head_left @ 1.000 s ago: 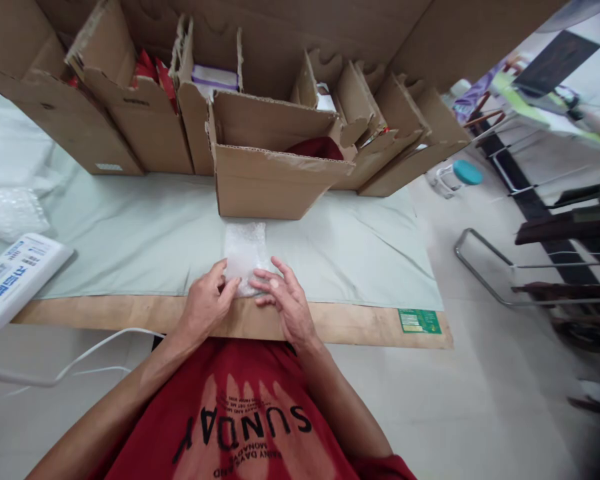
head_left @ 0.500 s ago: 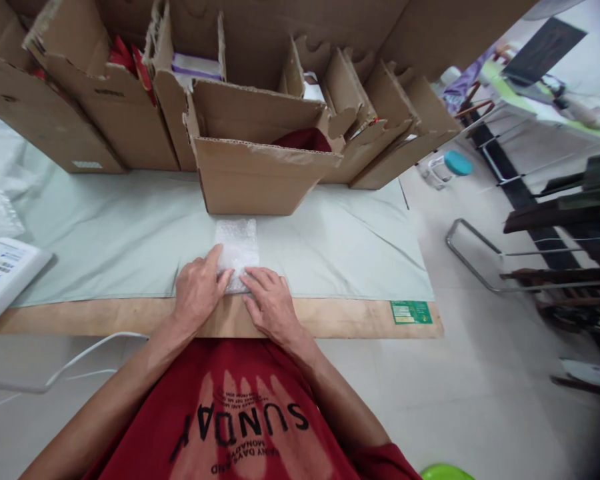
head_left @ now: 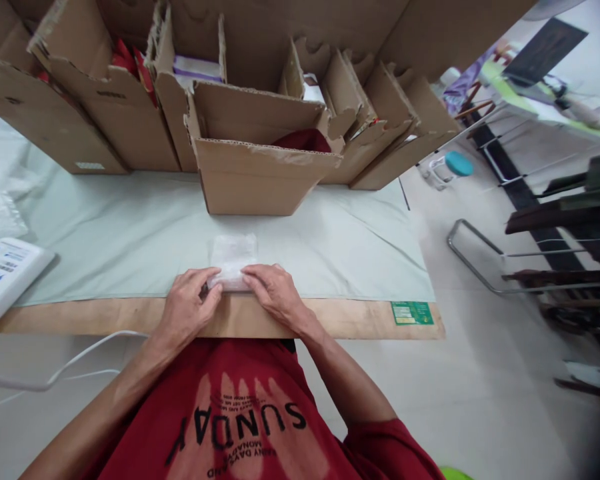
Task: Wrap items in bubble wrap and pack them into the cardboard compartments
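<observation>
A small white bubble-wrap bundle point(head_left: 233, 257) lies on the pale green cloth point(head_left: 130, 233) near the table's front edge. My left hand point(head_left: 185, 310) curls its fingers onto the bundle's near left corner. My right hand point(head_left: 275, 293) presses down on the near right edge with fingers bent over it. Both hands pinch the wrap's near side, which looks folded or rolled over. Whatever is inside the wrap is hidden.
An open cardboard box point(head_left: 260, 157) with something dark red inside stands just behind the bundle. Several more cardboard boxes point(head_left: 95, 100) line the back. A white device point(head_left: 5, 277) and its cable point(head_left: 65, 370) lie at left. Metal racks point(head_left: 530, 267) stand at right.
The bubble wrap's near end has been folded or rolled forward, making the piece shorter. Both hands shifted from lying flat on it to gripping its near edge.
</observation>
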Demonstrator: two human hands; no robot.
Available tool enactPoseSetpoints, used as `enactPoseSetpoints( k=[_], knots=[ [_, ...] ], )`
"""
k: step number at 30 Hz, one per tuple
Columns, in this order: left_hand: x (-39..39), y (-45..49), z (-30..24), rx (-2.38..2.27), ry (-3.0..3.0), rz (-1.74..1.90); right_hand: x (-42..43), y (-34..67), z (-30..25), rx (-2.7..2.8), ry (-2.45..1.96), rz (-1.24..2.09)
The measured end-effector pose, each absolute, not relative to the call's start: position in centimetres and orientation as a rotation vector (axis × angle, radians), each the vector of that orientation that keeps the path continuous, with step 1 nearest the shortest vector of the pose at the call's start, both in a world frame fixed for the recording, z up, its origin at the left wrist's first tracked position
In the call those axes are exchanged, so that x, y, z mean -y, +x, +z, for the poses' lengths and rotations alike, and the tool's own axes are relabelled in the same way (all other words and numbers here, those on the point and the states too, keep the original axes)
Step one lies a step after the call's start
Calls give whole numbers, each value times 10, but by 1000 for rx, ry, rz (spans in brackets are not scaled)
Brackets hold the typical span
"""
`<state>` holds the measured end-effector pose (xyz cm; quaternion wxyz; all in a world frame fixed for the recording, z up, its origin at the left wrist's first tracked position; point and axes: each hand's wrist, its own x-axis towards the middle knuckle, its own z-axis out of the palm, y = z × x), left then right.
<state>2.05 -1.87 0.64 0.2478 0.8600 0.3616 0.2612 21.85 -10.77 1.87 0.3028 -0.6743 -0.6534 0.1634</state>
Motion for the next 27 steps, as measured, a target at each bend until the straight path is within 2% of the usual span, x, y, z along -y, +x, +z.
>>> enactPoseSetpoints(
  k=[3, 6, 10, 14, 19, 21, 25, 27],
  knots=[
    [11, 29, 7, -1174, 2231, 568, 113, 216, 19, 1672, -1834, 154],
    [3, 38, 5, -1226, 2247, 524, 117, 212, 17, 1856, -1802, 102],
    [4, 40, 7, -1269, 2137, 658, 103, 213, 8, 1986, -1824, 255],
    [20, 33, 18, -1265, 1508, 832, 88, 215, 6, 1597, -1845, 428],
    [35, 42, 26, -1024, 892, 713, 100, 202, 14, 1164, -1570, 958],
    [35, 48, 26, -983, 886, 706, 109, 199, 19, 1144, -1568, 992],
    [32, 52, 31, -994, 1203, 638, 121, 217, 34, 1203, -1704, 712],
    [30, 54, 36, -962, 1439, 587, 122, 231, 43, 1239, -1628, 811]
  ],
)
